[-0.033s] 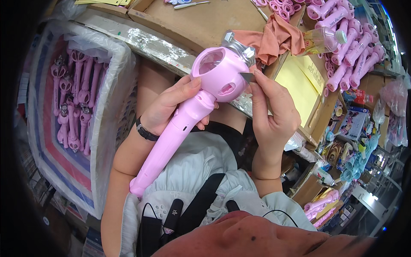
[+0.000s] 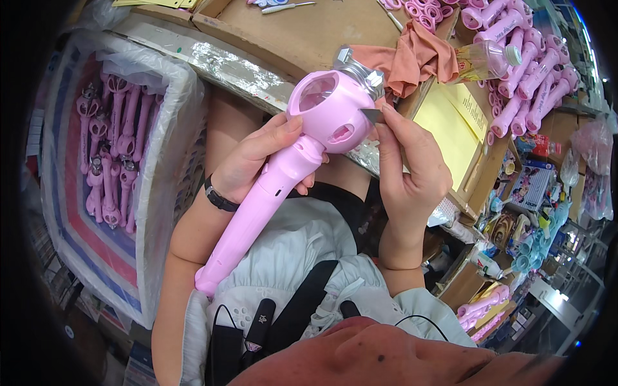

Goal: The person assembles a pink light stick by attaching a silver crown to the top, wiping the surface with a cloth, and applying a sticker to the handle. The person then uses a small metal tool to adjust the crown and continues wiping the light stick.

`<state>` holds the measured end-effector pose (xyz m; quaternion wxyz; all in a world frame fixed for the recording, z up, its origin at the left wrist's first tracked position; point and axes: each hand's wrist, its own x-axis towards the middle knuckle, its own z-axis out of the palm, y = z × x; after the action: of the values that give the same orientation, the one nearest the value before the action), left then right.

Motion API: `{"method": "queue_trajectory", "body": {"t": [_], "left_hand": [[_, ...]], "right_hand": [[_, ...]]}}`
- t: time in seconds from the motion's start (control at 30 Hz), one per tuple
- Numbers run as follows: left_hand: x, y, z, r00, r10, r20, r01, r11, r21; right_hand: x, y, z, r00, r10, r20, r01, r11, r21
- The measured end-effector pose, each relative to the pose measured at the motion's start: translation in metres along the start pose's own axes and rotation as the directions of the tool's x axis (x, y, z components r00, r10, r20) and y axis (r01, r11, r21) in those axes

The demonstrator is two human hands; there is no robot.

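A pink plastic toy wand (image 2: 250, 212) slants across my lap, its hollow round head up and its handle's end by my left forearm. My left hand (image 2: 267, 145) is wrapped round its neck, just below the head. Oval openings show in the head, and a shiny silver faceted piece (image 2: 359, 72) sits at its top. My right hand (image 2: 412, 164) pinches a small dark flat blade (image 2: 371, 116) between thumb and fingertips. The blade's tip meets the right side of the head, below the silver piece; whether it presses in, I cannot tell.
At left, a plastic-lined basket (image 2: 138, 270) holds several pink wands. Ahead lies a cardboard tray (image 2: 257, 29) on the worktable, with an orange cloth (image 2: 421, 58) and a clear bottle (image 2: 486, 61). More pink wands (image 2: 534, 77) are heaped at far right, beyond yellow sheets (image 2: 444, 135).
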<state>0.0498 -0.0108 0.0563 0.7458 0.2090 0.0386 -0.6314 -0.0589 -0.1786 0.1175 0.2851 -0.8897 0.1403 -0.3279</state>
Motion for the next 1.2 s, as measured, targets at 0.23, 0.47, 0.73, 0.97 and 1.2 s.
{"method": "queue_trajectory", "body": {"t": [0.23, 0.47, 0.73, 0.97, 1.2], "left_hand": [[0.000, 0.001, 0.000, 1.000, 0.002, 0.005, -0.002, 1.000, 0.022], [0.000, 0.001, 0.001, 1.000, 0.008, 0.005, -0.008, 1.000, 0.028], [0.000, 0.002, 0.002, 1.000, 0.003, -0.010, -0.003, 1.000, 0.017], [0.000, 0.001, 0.001, 1.000, 0.003, -0.002, -0.003, 1.000, -0.012], [0.001, 0.001, -0.001, 1.000, 0.005, 0.013, -0.005, 1.000, -0.002]], "right_hand": [[0.001, 0.001, -0.003, 1.000, -0.007, 0.028, 0.008, 0.999, -0.039], [0.004, 0.004, -0.004, 0.996, 0.064, 0.065, -0.068, 0.996, 0.056], [0.008, 0.004, -0.008, 0.988, 0.106, 0.112, -0.120, 0.985, 0.125], [0.004, 0.005, -0.010, 0.934, 0.311, 0.174, -0.352, 0.880, 0.318], [-0.001, 0.005, -0.002, 0.996, 0.086, 0.039, -0.090, 0.991, 0.096]]}}
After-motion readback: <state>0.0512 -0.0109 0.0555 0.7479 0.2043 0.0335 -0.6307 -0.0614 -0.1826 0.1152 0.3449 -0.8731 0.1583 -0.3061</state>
